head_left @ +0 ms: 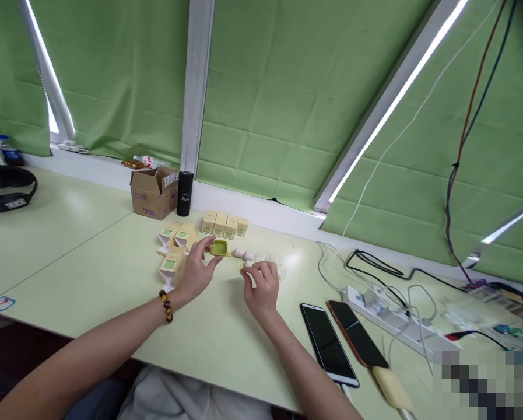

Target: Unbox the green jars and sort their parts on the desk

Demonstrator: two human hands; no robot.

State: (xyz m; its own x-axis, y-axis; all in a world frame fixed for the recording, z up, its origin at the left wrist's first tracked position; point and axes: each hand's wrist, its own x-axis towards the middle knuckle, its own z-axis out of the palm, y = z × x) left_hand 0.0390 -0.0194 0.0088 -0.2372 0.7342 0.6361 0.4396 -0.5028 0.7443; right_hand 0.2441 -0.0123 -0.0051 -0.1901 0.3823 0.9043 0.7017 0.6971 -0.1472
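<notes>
My left hand [196, 269] grips a small olive-green square container [220, 248] by its sides, between thumb and fingers, with its hollow side facing me. To the right of it, my right hand [261, 289] is closed in a pinch on a small pale-yellow piece [241, 266], whose kind is too small to make out. Pale pink cylinder-like pieces [244, 254] lie just beyond the right hand. Clear round plastic pieces [275, 259] are partly hidden behind its fingers. Beside my left hand stand small cream boxes with open white flaps [169, 265].
Closed cream boxes [220, 224] stand in a row near the wall. Behind them at left are a cardboard carton [154, 195] and a black bottle [185, 193]. Two phones [329, 344] and a white power strip [396, 318] with tangled cables lie at right.
</notes>
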